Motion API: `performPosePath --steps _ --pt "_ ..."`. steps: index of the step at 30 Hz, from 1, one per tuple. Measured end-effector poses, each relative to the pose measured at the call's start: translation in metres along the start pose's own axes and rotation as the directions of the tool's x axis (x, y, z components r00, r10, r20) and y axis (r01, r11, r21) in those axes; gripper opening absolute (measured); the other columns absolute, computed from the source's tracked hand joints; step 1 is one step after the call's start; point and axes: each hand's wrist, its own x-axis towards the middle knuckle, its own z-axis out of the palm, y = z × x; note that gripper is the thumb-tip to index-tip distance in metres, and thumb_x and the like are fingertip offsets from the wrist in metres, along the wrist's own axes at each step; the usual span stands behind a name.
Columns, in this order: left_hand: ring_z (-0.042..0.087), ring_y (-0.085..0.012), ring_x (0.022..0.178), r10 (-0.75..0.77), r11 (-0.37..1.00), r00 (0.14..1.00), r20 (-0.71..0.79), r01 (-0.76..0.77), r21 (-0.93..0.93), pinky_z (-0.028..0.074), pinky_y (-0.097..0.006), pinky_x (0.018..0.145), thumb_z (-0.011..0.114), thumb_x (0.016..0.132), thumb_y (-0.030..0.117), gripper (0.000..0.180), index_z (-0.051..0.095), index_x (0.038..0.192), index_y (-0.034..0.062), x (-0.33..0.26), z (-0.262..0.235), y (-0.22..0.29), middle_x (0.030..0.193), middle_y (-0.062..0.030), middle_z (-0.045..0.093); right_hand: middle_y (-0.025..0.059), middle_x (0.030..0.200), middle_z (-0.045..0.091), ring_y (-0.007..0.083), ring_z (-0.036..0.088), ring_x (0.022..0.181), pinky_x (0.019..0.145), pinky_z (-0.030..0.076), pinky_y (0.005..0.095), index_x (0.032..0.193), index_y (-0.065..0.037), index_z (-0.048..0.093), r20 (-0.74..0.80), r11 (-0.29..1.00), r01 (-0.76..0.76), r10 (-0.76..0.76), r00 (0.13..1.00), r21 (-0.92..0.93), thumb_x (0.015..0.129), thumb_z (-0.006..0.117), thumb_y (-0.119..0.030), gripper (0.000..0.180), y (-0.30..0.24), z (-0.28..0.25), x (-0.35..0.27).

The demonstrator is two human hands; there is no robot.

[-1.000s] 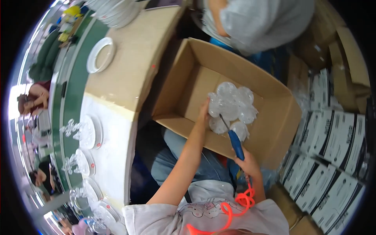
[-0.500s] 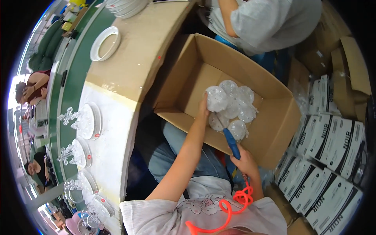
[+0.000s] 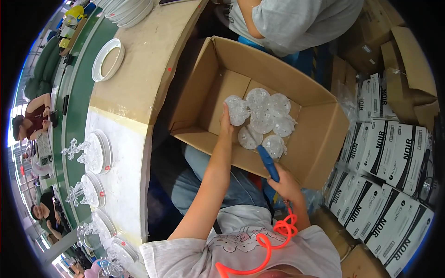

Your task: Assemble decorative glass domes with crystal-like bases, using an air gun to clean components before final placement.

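My left hand (image 3: 226, 123) is closed on the rim of a clear round plastic piece (image 3: 238, 110) inside an open cardboard box (image 3: 320, 157). Several more clear plastic pieces (image 3: 279, 104), round with branching ends, lie bunched beside it in the box. In my right hand (image 3: 286, 183) is a slim blue-handled tool (image 3: 268, 162), pointing up and left toward the pieces. Its tip lies against a clear piece (image 3: 249, 137) and is hard to make out, so I cannot tell its kind. A coiled orange-red cord (image 3: 285, 226) hangs at my right wrist.
Left of the box runs a table (image 3: 127, 139) bearing clear plastic pieces on white rings (image 3: 99, 150), an empty white ring (image 3: 108, 60) and stacked white rings (image 3: 127, 11). Another person (image 3: 296, 23) sits beyond the box. White printed cartons (image 3: 391, 153) are stacked at right.
The whole view has shifted, so the box and table appear slightly further left. Both hands keep their hold, and the tool still points at the clear pieces.
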Motion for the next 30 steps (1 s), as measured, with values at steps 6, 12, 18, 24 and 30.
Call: performPosePath --steps 6,12,18,24,30 --pt "0.061 -0.0249 0.098 -0.107 0.994 0.994 -0.023 0.107 -0.036 0.050 -0.038 0.085 0.048 0.090 0.045 0.053 0.051 0.119 0.0005 0.004 0.002 0.001 0.111 -0.0133 0.060 0.0233 0.075 0.058 0.0387 0.058 0.071 0.065 0.044 0.0420 0.114 -0.003 0.051 0.044 0.997 0.072 -0.071 0.996 -0.015 0.076 0.058 -0.021 0.042 -0.020 0.020 0.018" --pt "0.046 -0.0299 0.119 -0.053 0.998 0.985 0.164 0.058 -0.023 0.036 -0.045 0.102 0.035 0.093 0.045 0.057 0.040 0.131 0.0037 0.014 -0.027 0.022 0.131 -0.0138 0.047 0.0259 0.076 0.058 0.0415 0.058 0.073 0.066 0.044 0.0450 0.116 -0.003 0.049 0.056 0.989 0.102 -0.096 0.994 -0.107 0.074 0.060 -0.024 0.049 -0.031 0.023 0.017" --pt "0.045 -0.0287 0.121 -0.080 0.988 0.973 0.217 0.107 -0.114 0.034 -0.043 0.103 0.030 0.092 0.053 0.064 0.038 0.133 0.0047 -0.003 0.009 -0.004 0.132 -0.0129 0.045 0.0249 0.075 0.058 0.0432 0.058 0.074 0.066 0.043 0.0470 0.110 -0.003 0.051 -0.023 0.991 0.134 -0.133 0.991 0.018 0.075 0.060 -0.026 0.043 0.002 0.010 0.006" --pt "0.047 -0.0331 0.118 -0.077 0.988 0.975 0.209 0.103 -0.118 0.036 -0.050 0.100 0.028 0.092 0.053 0.062 0.040 0.132 0.0064 0.009 -0.015 0.013 0.131 -0.0141 0.046 0.0193 0.073 0.058 0.0336 0.058 0.069 0.065 0.044 0.0390 0.110 -0.002 0.051 0.080 0.985 0.167 -0.170 0.982 0.037 0.077 0.060 -0.024 0.041 0.001 0.028 0.012" --pt "0.047 -0.0255 0.118 0.037 0.995 0.991 0.132 -0.025 -0.094 0.034 -0.039 0.103 0.033 0.093 0.048 0.057 0.045 0.127 0.0038 -0.038 0.054 0.043 0.128 -0.0108 0.050 0.0064 0.083 0.058 0.0143 0.058 0.074 0.072 0.044 0.0267 0.119 0.000 0.050 0.191 0.767 -0.053 -0.091 0.977 0.639 0.079 0.059 -0.011 0.042 0.029 0.022 -0.004"
